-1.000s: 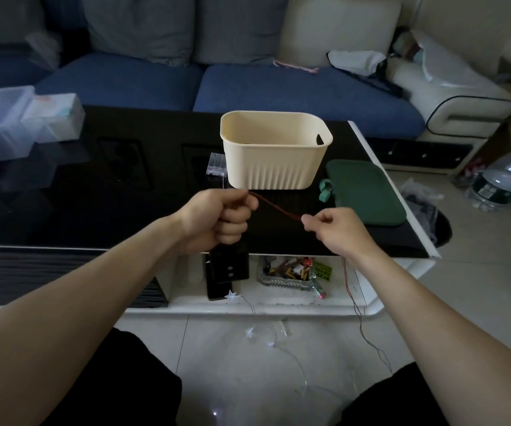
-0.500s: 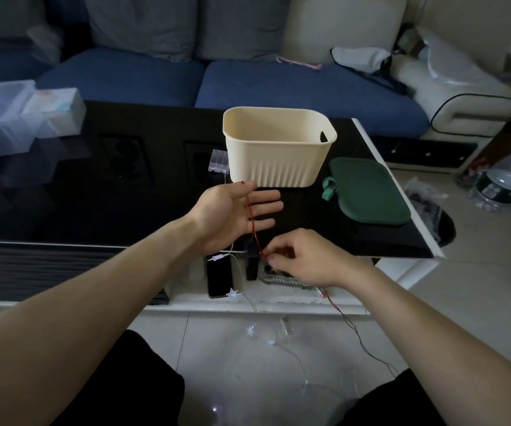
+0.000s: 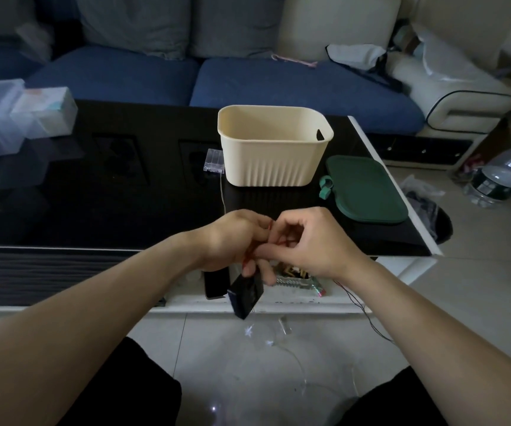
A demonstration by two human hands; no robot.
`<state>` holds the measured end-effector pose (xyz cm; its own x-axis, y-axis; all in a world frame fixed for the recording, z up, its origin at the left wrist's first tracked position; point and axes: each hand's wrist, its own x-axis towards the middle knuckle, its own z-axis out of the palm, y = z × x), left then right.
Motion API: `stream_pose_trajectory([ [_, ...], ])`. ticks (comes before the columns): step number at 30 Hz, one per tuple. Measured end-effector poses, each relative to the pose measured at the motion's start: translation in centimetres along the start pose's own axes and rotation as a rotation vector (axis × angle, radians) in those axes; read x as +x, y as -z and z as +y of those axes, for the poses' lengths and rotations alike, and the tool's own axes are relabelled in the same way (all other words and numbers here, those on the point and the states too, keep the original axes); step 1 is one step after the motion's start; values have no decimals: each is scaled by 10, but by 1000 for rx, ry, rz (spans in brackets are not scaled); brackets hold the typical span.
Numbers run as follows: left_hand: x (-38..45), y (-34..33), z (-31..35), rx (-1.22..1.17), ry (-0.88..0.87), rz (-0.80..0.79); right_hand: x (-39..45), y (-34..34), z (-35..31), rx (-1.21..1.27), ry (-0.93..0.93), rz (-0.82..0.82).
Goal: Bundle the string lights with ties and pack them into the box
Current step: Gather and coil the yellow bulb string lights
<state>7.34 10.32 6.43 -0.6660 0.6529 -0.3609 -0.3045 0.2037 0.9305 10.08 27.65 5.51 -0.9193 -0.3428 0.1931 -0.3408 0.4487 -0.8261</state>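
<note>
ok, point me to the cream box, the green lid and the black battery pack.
cream box point(image 3: 271, 167): head view, ribbed front wall.
green lid point(image 3: 366, 189): head view, middle of its flat top.
black battery pack point(image 3: 246, 296): head view, its face, below the hands.

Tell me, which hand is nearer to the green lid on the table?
Right. The right hand is just left of the green lid, near its front corner; the left hand lies farther left, behind it.

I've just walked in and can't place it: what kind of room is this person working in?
Most likely a home living room. A blue sofa with grey cushions stands behind a glossy black coffee table, and the floor is pale tile. A cream box stands on the table.
</note>
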Motion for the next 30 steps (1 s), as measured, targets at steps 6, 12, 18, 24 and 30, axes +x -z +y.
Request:
stream_pose_trajectory([
  [6,-1,4,0,83,104,-121,6,14,12,6,-117,-14],
  [12,-2,12,0,100,78,-146,2,27,25,139,-175,-266],
  [18,-1,15,4,57,122,-72,2,18,19,222,-212,-162],
  [24,-5,11,6,62,170,-35,2,14,11,259,-199,-138],
  [30,-8,14,6,-139,88,-128,4,10,12,325,-166,-77],
])
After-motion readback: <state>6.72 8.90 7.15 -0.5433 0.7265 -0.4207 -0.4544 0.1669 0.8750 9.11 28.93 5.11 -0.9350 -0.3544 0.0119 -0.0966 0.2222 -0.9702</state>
